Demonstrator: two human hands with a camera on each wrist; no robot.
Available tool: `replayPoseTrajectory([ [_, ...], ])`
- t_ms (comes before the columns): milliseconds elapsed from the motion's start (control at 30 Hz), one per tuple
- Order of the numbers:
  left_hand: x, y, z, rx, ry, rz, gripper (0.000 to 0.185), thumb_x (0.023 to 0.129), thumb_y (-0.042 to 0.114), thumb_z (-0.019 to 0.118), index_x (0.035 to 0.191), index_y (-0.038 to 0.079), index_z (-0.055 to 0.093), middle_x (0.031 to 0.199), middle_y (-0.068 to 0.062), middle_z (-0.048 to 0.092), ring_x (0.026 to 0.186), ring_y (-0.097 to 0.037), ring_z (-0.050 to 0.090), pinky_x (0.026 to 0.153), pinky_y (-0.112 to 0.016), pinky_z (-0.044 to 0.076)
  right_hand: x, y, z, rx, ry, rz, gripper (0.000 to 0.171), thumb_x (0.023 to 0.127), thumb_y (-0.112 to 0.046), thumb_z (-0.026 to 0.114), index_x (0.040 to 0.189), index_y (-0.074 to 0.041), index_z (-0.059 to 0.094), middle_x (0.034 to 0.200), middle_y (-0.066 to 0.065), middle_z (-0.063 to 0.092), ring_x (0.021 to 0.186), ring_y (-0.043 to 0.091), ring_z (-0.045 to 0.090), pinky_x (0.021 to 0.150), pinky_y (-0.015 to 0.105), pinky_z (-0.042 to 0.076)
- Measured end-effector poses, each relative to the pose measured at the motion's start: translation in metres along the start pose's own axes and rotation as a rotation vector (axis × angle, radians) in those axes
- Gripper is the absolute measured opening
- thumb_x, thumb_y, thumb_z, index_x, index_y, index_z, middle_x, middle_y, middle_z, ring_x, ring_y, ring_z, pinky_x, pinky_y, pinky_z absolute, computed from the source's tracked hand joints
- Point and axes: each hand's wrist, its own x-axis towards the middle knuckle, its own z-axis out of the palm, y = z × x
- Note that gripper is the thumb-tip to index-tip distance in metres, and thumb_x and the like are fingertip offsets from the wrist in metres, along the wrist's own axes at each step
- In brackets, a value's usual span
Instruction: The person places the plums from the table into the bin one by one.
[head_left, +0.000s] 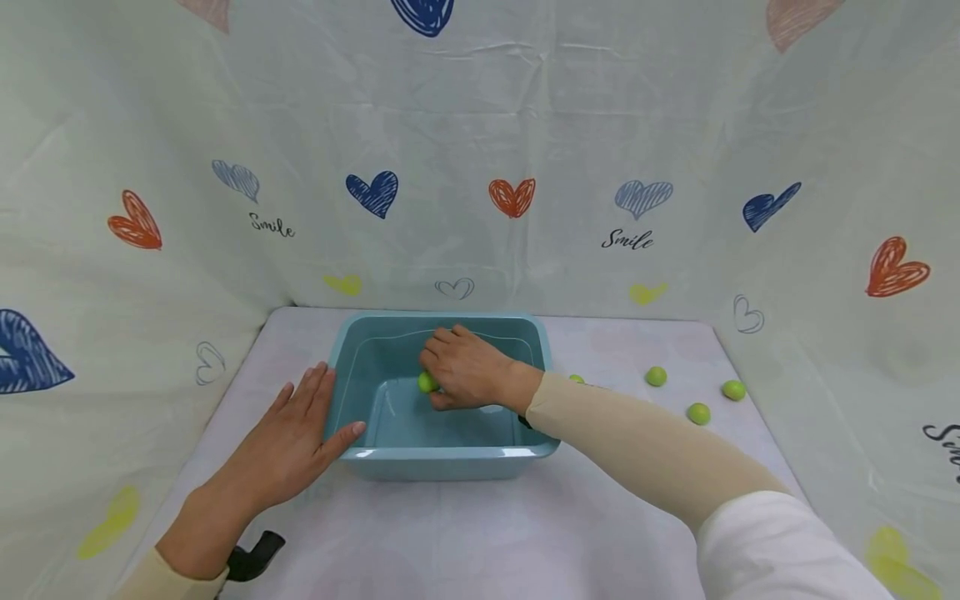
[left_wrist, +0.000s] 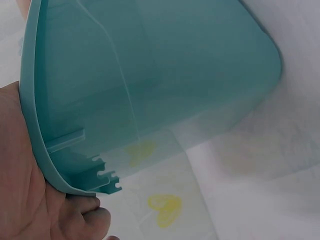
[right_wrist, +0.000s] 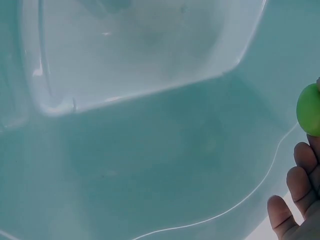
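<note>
A blue-green plastic basin [head_left: 442, 454] stands on the table. My right hand [head_left: 472, 367] is over its inside, holding a small round green lime-like fruit [head_left: 427, 382] between thumb and fingers. In the right wrist view the same fruit [right_wrist: 308, 110] shows at the right edge, above the basin's floor [right_wrist: 135, 50]. My left hand [head_left: 300, 437] rests along the basin's left rim, fingers straight and thumb toward the front corner. Up close, the left wrist view has that hand [left_wrist: 30, 190] against the rim [left_wrist: 29, 110].
On the table right of the basin lie several more green fruits, among them one [head_left: 656, 377], another [head_left: 698, 413] and one farther right [head_left: 733, 390]. A further fruit [head_left: 576, 378] is partly hidden behind my right forearm. A heart-printed white curtain [head_left: 480, 125] surrounds the table.
</note>
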Motion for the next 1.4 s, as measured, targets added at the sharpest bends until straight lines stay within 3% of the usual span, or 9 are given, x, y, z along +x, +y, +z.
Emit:
replayPoseTrajectory([
  [333,-0.001,0.001,0.001,-0.004,0.0,-0.004,0.1,0.104,0.065,0.05,0.163,-0.011,0.022,0.17,-0.032,0.022,0.157,-0.051,0.025,0.124,-0.071,0.023,-0.002,-0.001,-0.001,0.008,-0.013,0.016,0.033,0.097,-0.048,0.067,0.105,-0.016,0.065,0.097,-0.002,0.062,0.091,0.018,0.051,0.078,0.031,0.039],
  [567,-0.001,0.001,0.0,-0.003,0.005,0.001,0.1,0.104,0.064,0.051,0.162,-0.011,0.022,0.17,-0.032,0.022,0.157,-0.051,0.025,0.124,-0.071,0.023,-0.002,0.0,-0.002,0.012,-0.073,0.044,0.041,0.099,-0.055,0.064,0.109,-0.015,0.063,0.099,-0.001,0.059,0.093,0.019,0.048,0.08,0.032,0.038],
  [967,-0.001,0.002,-0.001,0.003,-0.002,0.005,0.1,0.105,0.064,0.05,0.162,-0.012,0.022,0.17,-0.033,0.022,0.157,-0.051,0.025,0.124,-0.071,0.023,-0.001,0.001,-0.004,-0.008,-0.071,0.041,0.04,0.101,-0.055,0.061,0.108,-0.016,0.063,0.097,-0.002,0.058,0.093,0.019,0.048,0.081,0.032,0.038],
  [1133,-0.002,0.001,-0.002,0.005,-0.004,0.007,0.1,0.105,0.065,0.049,0.162,-0.013,0.022,0.17,-0.033,0.022,0.157,-0.051,0.025,0.124,-0.071,0.024,-0.002,0.004,-0.016,-0.023,-0.012,0.047,0.039,0.1,-0.052,0.063,0.107,-0.014,0.063,0.097,-0.002,0.06,0.092,0.019,0.048,0.08,0.033,0.038],
  [1267,-0.002,-0.001,-0.001,-0.001,-0.011,0.004,0.101,0.105,0.066,0.049,0.162,-0.012,0.02,0.17,-0.033,0.021,0.157,-0.051,0.025,0.123,-0.072,0.024,-0.007,0.013,-0.035,-0.01,0.114,0.066,0.037,0.098,-0.048,0.066,0.106,-0.012,0.064,0.096,0.001,0.061,0.089,0.02,0.05,0.077,0.035,0.039],
  [1400,0.0,-0.001,0.0,0.004,-0.018,-0.004,0.102,0.104,0.067,0.048,0.163,-0.011,0.019,0.17,-0.034,0.02,0.157,-0.052,0.024,0.123,-0.073,0.024,-0.021,0.037,-0.062,0.061,0.222,0.142,0.037,0.098,-0.043,0.07,0.112,-0.009,0.067,0.103,0.005,0.066,0.096,0.024,0.055,0.081,0.039,0.043],
])
